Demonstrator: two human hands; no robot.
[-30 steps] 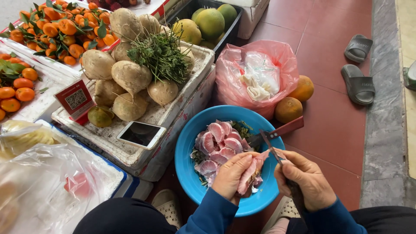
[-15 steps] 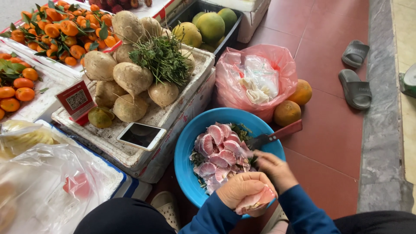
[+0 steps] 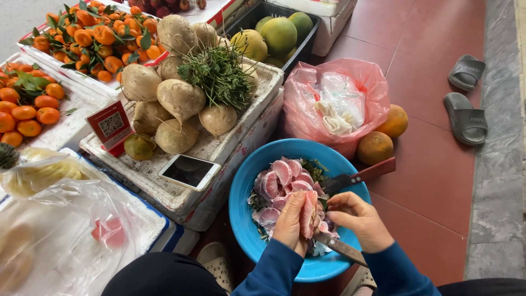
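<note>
We're mid-peel: left hand (image 3: 291,222) clamped on a pink pomelo segment (image 3: 307,215) over the round blue plastic basin (image 3: 241,192). Right hand (image 3: 359,221), just beside it, is closed, pinching the segment's skin, a knife handle (image 3: 341,248) below it. Red-handled knife (image 3: 359,176) rests on the rim beyond. Next calls for stripping the membrane cleanly.

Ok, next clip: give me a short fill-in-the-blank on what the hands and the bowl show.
1. The left hand holds a pink fruit ____ over the bowl.
2. The bowl is ____ in colour.
3. A knife with a ____ handle rests across the bowl.
4. The phone lies on a white foam ____.

Missing words: segment; blue; red; box
</note>
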